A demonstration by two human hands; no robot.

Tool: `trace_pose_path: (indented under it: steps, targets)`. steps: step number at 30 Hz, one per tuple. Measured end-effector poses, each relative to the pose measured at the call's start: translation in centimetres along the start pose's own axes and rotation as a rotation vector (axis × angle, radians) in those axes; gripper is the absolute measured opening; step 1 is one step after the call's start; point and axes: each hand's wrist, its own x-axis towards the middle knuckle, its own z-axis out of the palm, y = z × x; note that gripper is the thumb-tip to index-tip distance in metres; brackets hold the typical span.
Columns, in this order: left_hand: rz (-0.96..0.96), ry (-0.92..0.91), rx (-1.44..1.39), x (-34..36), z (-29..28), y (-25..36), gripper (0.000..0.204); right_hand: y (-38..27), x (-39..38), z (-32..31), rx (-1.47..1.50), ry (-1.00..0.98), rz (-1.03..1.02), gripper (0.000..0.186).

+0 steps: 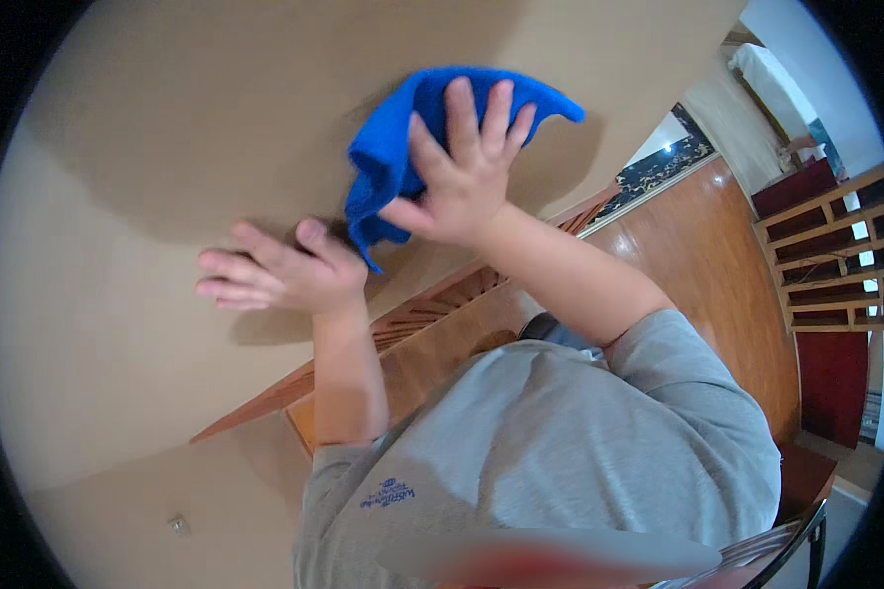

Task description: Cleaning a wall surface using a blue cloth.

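A bright blue cloth (381, 152) lies bunched against a smooth beige wall (216, 108), its edges curling away from the surface. My right hand (462, 182) presses on it with the fingers spread and stretched out; part of the cloth is hidden beneath the palm. To the left and a little lower, my left hand (290, 273) is by the wall, fingers extended and slightly blurred, with nothing in it. Its thumb is near the cloth's lower left edge. I cannot tell whether this hand touches the wall.
Brown wooden trim (403, 319) runs along the wall's edge beneath my forearms. A polished wooden floor (702, 265) stretches to the right, bordered by a dark patterned strip (658, 162). Farther right stands a slatted wooden frame (825, 260) with dark red panels.
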Motion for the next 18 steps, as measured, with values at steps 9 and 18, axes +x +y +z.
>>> trace_pose_path:
  steps: [9, 18]
  targets:
    - [0.048, 0.058, 0.097, -3.3, -1.7, -0.5, 0.061, 0.4, -15.9, 2.4, -0.015, -0.086, -0.239, 0.057]
    - [0.089, 0.061, 0.189, -1.4, -2.8, 0.6, 0.058, 4.2, 0.3, -3.9, 0.058, 0.177, 0.181, 0.067]
